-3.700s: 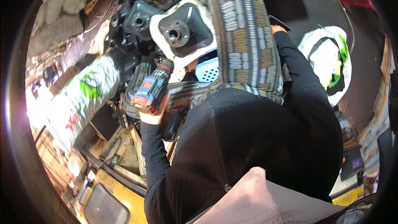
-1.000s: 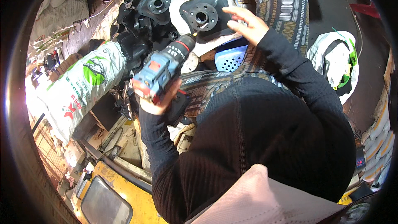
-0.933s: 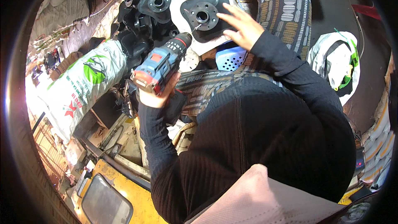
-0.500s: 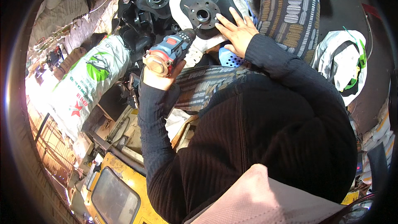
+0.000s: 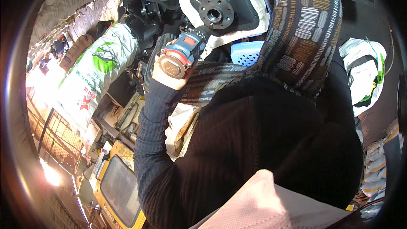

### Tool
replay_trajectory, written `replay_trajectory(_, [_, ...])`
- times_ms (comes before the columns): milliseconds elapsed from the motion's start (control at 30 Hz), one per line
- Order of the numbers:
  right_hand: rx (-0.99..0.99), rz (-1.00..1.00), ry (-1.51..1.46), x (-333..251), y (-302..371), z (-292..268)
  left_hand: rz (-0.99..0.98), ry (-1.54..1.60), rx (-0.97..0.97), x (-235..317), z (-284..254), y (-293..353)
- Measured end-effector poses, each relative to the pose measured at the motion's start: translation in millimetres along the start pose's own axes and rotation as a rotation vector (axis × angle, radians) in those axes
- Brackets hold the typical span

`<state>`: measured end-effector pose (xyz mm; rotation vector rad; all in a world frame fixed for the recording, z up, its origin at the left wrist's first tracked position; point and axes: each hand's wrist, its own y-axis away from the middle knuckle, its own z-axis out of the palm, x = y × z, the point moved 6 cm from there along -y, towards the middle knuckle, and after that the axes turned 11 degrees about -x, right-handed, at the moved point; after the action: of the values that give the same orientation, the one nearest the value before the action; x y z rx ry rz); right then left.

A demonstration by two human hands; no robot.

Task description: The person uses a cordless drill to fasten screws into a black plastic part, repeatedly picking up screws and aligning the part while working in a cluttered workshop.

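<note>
Since half a second ago the right hand has gone from sight: it lay spread on the pale cloth beside the black flanged casting (image 5: 220, 6), and now the dark right sleeve runs up behind the patterned woven cloth (image 5: 303, 29), so whether that hand is open or closed, or holding anything, cannot be told. The cordless drill (image 5: 182, 53) (blue-grey body, red trim, round butt toward the camera) has kept its place and aim, and the left hand (image 5: 163, 76) is wrapped tightly round its grip from below. The drill's long axis runs from lower left to upper right, its dark nose ending near the lower edge of the casting, just short of the round bolt-holed hub (image 5: 215, 15), which lies up and to the right of the left hand. The left hand is clearly the nearer one to the hub. A light blue perforated basket (image 5: 247, 53) shows just right of the drill's nose, partly under the patterned cloth, and a white printed sack (image 5: 95, 74) stands well to the left.
</note>
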<state>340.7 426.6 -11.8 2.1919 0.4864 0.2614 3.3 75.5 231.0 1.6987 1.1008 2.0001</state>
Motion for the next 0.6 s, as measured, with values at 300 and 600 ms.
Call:
replay_trajectory(300, [-0.031,0.008,0.086,-7,-6,19,-0.107,-1.264,-0.031,12,7,-6])
replay_trajectory(600, [0.037,0.019,0.052,6,-8,22,0.012,-0.757,0.17,33,27,23])
